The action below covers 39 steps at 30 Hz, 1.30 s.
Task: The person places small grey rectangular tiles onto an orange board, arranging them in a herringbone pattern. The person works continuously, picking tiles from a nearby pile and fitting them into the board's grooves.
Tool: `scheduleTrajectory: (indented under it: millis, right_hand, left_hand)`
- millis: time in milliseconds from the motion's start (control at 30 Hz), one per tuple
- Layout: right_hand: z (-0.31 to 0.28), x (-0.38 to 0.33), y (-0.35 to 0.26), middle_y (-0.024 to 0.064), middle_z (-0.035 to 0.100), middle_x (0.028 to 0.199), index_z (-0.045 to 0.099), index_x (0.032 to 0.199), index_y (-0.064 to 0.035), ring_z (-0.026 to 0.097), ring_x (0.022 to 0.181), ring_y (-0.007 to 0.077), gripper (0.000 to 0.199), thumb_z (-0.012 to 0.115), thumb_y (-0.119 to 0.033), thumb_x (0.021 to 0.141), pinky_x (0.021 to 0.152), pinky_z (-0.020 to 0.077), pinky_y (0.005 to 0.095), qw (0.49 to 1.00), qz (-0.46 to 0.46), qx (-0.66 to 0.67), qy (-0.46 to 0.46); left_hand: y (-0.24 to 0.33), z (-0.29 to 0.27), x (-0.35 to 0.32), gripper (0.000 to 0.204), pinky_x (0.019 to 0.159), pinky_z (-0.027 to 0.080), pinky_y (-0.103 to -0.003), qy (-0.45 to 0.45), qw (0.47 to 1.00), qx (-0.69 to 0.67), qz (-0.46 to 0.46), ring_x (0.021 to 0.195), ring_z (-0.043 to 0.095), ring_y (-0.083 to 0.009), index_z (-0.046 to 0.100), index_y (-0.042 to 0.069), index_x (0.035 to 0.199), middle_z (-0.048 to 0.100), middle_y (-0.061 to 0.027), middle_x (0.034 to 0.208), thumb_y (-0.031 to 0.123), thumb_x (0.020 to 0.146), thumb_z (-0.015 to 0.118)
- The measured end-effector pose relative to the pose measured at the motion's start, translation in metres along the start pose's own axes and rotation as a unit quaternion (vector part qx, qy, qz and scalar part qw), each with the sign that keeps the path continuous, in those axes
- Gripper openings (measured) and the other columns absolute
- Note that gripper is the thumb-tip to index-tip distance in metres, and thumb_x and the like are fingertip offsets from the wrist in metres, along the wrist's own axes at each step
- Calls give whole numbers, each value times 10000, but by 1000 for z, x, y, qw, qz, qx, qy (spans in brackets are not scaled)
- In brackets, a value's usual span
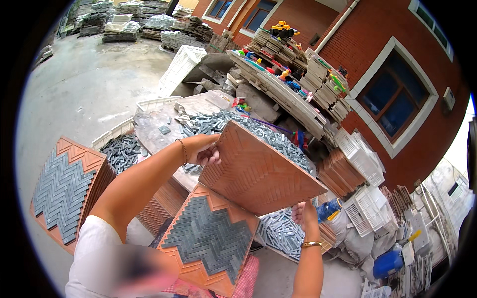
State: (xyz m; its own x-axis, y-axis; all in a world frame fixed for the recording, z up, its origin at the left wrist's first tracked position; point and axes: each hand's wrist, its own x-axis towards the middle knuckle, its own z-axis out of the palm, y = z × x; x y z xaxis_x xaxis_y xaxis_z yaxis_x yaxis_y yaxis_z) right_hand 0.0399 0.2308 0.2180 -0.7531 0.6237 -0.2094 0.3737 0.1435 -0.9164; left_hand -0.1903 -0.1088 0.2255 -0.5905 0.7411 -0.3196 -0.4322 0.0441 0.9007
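Note:
My left hand [207, 151] is closed on the left edge of an orange-brown herringbone tray [263, 171], which I hold up at a tilt. My right hand [304, 213] grips the same tray near its lower right corner. Herringbone ridges mark the face turned to me, and no strips lie on it. Below it, close to my body, a second orange tray [196, 270] is filled in its middle with grey stone strips [208, 236] laid in a zigzag. The raised tray's lower edge meets or overlaps this tray's far side; I cannot tell if they touch.
Loose grey strips [273, 141] heap on the table [154, 126] behind the raised tray. A filled tray stack [62, 191] stands at left. Crates hold more strips, including a cream crate [117, 135]. At right are white crates [365, 208] and a blue jug [387, 263].

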Motion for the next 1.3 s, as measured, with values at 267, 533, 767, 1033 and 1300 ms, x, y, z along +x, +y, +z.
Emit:
scheduleTrajectory:
  millis: [267,533,767,1033,1300]
  right_hand:
    - [3,23,-8,80,529,570,547,732,-52,473,461,178,721,219,-667,912,428,377,293,1000,20,-17,13]
    - [0,16,-7,80,511,561,530,720,-45,472,466,183,765,212,-721,886,434,375,289,1000,8,-19,8]
    - [1,11,-5,78,526,553,542,728,-39,495,454,178,794,216,-750,868,431,389,280,1000,6,-27,7]
    - [-2,-40,30,55,535,536,570,728,-40,487,425,149,719,307,-686,902,410,371,246,998,-34,24,-57]
    - [33,-127,140,-27,502,590,562,701,-5,489,548,76,341,544,-264,922,504,383,267,979,-40,-156,-125]
  left_hand:
    - [13,0,18,489,410,381,-172,41,999,6,9,575,593,-97,600,72,974,565,-20,565,516,955,397]
    - [15,2,13,450,467,426,-223,53,995,78,35,558,577,-113,539,117,1091,613,-38,645,489,973,316]
    - [9,7,4,476,480,426,-209,97,992,73,32,564,557,-113,596,99,1012,600,-50,659,501,969,344]
    - [-26,13,-52,488,548,463,-219,56,998,27,0,611,568,-116,592,32,886,621,-54,691,445,984,351]
    - [-188,-6,-137,397,517,460,-277,106,984,119,-81,601,592,-139,658,-32,915,625,-63,730,322,942,480]
